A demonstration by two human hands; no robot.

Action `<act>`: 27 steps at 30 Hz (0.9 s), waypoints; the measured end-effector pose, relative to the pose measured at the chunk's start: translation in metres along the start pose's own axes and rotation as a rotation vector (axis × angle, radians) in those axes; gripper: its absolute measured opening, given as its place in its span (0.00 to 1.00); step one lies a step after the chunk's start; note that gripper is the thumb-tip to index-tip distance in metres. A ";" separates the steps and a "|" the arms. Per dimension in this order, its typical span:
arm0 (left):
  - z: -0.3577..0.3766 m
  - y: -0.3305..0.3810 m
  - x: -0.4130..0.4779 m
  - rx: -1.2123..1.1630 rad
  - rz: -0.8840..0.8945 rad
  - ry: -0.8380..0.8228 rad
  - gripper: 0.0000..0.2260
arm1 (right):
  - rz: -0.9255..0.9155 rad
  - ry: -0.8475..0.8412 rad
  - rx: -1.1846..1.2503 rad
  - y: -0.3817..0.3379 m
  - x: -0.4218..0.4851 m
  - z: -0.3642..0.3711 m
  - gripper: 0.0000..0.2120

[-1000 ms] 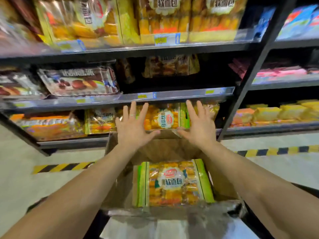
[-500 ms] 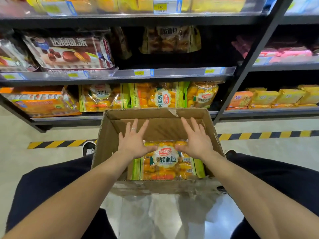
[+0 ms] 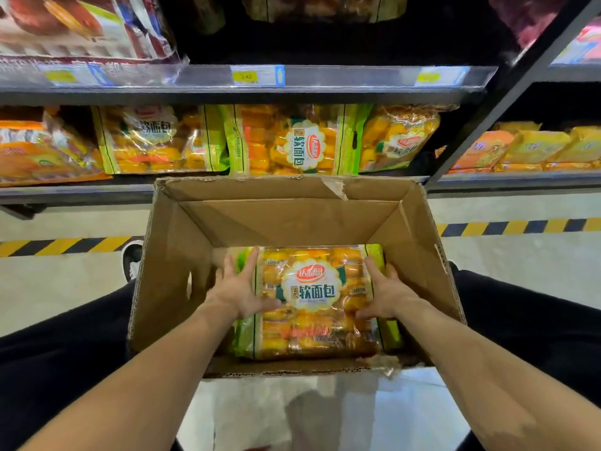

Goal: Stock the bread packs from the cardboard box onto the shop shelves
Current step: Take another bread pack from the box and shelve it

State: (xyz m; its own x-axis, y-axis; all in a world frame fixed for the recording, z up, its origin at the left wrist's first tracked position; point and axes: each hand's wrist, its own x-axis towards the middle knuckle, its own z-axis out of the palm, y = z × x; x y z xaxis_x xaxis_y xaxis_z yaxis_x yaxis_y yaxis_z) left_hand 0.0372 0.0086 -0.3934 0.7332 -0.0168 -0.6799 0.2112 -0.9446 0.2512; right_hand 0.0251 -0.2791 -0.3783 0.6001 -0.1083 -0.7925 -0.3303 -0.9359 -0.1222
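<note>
Shelf tag (image 3: 257, 76) "9.80"; pack (image 3: 312, 288) "软面包"

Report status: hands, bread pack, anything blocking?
Left hand and right hand flank the bread pack in the cardboard box, touching its sides. Pack not lifted. Nothing blocking above it.

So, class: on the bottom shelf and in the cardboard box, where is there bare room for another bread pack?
Bottom shelf: crowded; yellow-green bread packs side by side, only a dark gap at its right end beside the black upright post. Brown cardboard box: bare floor behind the last bread pack, which the left hand and right hand flank.
</note>
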 end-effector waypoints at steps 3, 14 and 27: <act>0.011 -0.011 0.005 0.000 -0.059 -0.122 0.57 | 0.051 -0.065 0.090 0.007 0.015 0.017 0.61; 0.033 -0.006 -0.002 -0.136 0.075 -0.280 0.62 | -0.080 -0.096 0.145 0.003 0.012 0.023 0.64; -0.031 0.001 -0.076 -0.135 0.286 0.258 0.58 | -0.327 0.389 0.283 -0.016 -0.094 -0.019 0.57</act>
State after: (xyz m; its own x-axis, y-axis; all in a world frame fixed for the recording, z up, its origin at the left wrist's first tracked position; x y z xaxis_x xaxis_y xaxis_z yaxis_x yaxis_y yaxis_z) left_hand 0.0015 0.0190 -0.3203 0.9090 -0.1740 -0.3788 0.0455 -0.8619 0.5050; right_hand -0.0123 -0.2602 -0.2903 0.9095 0.0067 -0.4155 -0.2320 -0.8214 -0.5211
